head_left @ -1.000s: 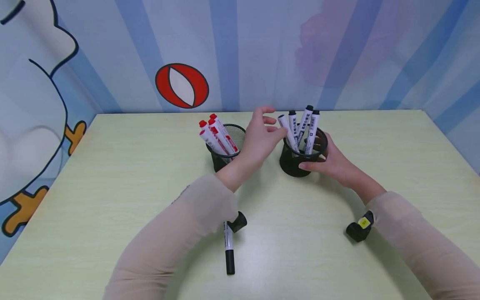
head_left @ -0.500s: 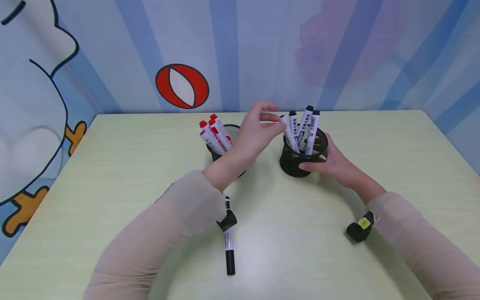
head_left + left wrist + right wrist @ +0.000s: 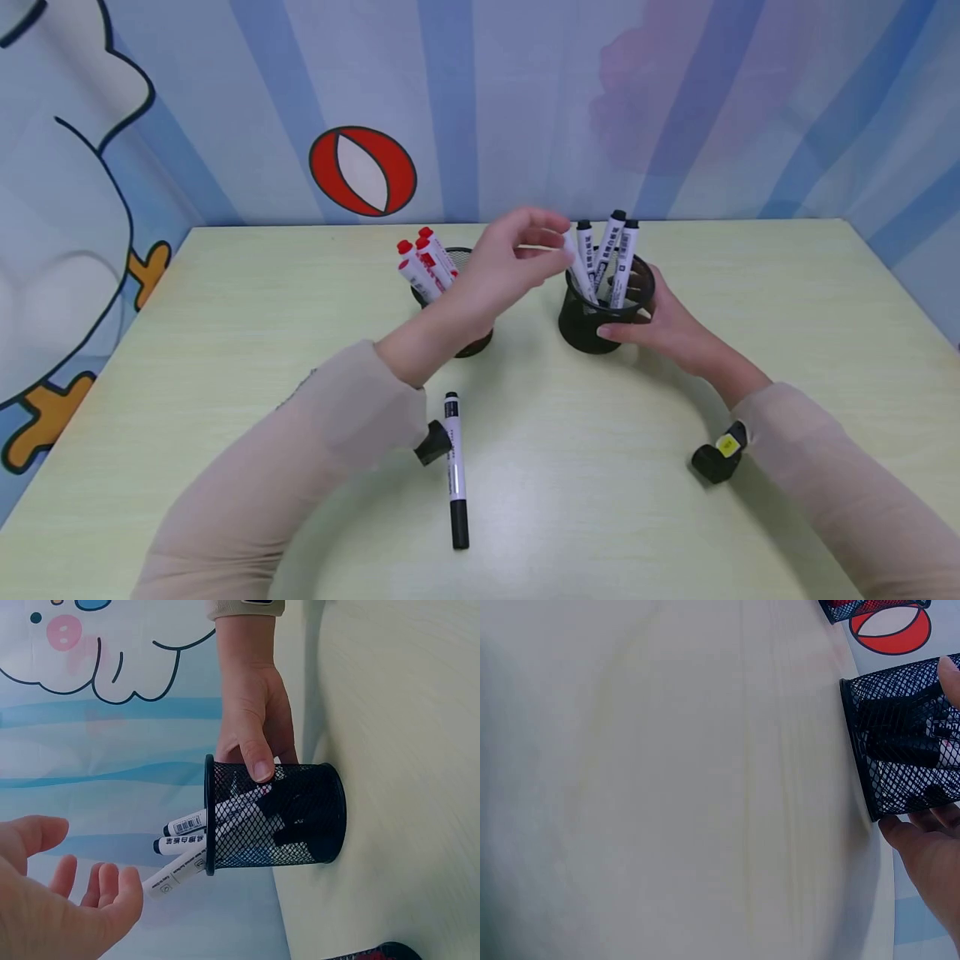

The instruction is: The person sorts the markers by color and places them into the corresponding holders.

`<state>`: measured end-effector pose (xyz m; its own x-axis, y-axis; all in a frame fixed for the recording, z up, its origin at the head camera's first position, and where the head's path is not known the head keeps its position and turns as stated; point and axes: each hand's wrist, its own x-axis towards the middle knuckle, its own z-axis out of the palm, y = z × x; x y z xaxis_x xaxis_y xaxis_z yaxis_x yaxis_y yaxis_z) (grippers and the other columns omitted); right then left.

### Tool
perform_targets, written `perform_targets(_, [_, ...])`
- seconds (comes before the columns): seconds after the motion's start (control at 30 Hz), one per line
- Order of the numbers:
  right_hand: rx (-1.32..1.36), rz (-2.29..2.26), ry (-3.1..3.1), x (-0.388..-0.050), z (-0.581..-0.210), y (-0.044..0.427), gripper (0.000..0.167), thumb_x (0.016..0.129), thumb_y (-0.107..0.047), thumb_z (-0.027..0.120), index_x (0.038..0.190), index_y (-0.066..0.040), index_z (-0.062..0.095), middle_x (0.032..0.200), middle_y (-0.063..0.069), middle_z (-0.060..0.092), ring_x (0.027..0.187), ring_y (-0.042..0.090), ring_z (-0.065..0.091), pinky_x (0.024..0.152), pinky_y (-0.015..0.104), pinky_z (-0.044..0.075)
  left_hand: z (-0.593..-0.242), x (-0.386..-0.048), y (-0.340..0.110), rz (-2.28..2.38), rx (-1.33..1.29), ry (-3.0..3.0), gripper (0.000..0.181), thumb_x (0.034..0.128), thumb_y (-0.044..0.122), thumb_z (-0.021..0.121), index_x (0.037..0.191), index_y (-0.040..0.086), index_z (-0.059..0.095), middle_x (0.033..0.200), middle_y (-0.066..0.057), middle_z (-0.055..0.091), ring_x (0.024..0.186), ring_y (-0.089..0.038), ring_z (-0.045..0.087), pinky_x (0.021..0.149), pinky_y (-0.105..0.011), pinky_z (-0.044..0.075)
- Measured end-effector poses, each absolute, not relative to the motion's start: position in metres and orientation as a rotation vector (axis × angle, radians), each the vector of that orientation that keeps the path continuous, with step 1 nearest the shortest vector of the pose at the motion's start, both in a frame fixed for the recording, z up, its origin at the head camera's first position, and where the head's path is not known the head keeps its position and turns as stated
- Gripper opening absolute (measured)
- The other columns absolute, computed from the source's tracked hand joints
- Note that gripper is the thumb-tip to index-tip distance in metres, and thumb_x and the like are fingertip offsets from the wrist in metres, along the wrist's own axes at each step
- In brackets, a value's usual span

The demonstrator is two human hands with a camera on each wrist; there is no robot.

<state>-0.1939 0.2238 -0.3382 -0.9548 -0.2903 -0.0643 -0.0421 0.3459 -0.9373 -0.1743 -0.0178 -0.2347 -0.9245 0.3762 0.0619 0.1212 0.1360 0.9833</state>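
Note:
My right hand (image 3: 667, 329) grips a black mesh pen cup (image 3: 588, 329) from its right side, thumb across the front. White markers (image 3: 624, 267) with black ends lean inside it. My left hand (image 3: 513, 258) is raised at the cup's left, beside the leftmost marker (image 3: 176, 876). In the left wrist view its thumb and fingers are loosely bent and apart, with a fingertip close to that marker's end. A second mesh cup (image 3: 476, 343), with red-ended markers (image 3: 429, 262), stands to the left, partly hidden by my left forearm.
A lone black-capped marker (image 3: 457, 467) lies on the pale wood table (image 3: 585, 483), beneath the left wrist camera (image 3: 432, 443). A blue patterned backdrop (image 3: 517, 108) rises behind the table's far edge. The right wrist camera (image 3: 718, 454) hangs under the right sleeve.
My left hand has shifted slightly leftward, its forearm swinging left and uncovering the lone marker while covering more of the left cup. The right hand and its cup have stayed put.

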Motion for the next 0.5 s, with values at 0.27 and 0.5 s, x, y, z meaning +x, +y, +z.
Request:
perform_targets(0.27, [-0.292,-1.656,2.388,-0.194,-0.34,0.225,0.092,0.08,-0.012,0.073,0.145,-0.013,0.008,0.148,0.011,0.022,0.137,0.028,0.019,0.108,0.051,0.021,-0.236,-0.166,-0.038,1.76,0.554,2.24,0.037,0.0903,0.016,0.061,0.126,0.014,0.052,0.123,-0.003,0.054,0.108,-0.016,0.054,0.086,-0.031,0.049])
perform_targets(0.5, [-0.309,-1.664,2.383,-0.195,-0.339,0.225,0.093,0.08,-0.01,0.073,0.145,-0.011,0.008,0.146,0.011,0.024,0.138,0.028,0.019,0.109,0.049,0.021,-0.241,-0.159,-0.057,1.738,0.477,2.226,0.038,0.0892,0.015,0.062,0.125,0.015,0.05,0.119,-0.003,0.056,0.104,-0.018,0.055,0.084,-0.034,0.051])
